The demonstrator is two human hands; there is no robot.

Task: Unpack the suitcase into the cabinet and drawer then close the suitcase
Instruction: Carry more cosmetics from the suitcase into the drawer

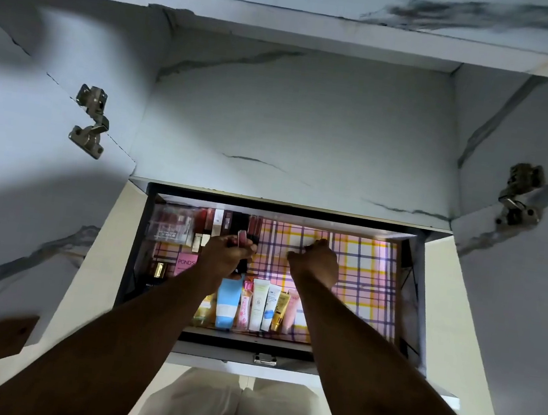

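Drawer [407, 292]: pulled out below the open cabinet [296, 124], its floor lined with pink, yellow and purple check paper [362, 266].
Left hand [225, 253]: over the drawer's middle-left, fingers curled round a small pink cosmetic item [242, 238] — probably a lipstick or gloss, though too small to tell; its top pokes up above the knuckles.
Right hand [316, 262]: over the bare liner right of centre, fingers curled under; I cannot tell whether it holds anything or touches the paper.
Back-left corner: a clear makeup case [170, 225] with lipsticks and small boxes beside it.
Left side: a pink Pond's box [186, 262], a dark bottle with a gold cap [158, 270] nearer the front.
Front edge: a row of tubes lying side by side — a blue-and-white tube [228, 301], then pink, white and yellow ones.
Cabinet doors: both swung open, hinges [90, 121] showing.
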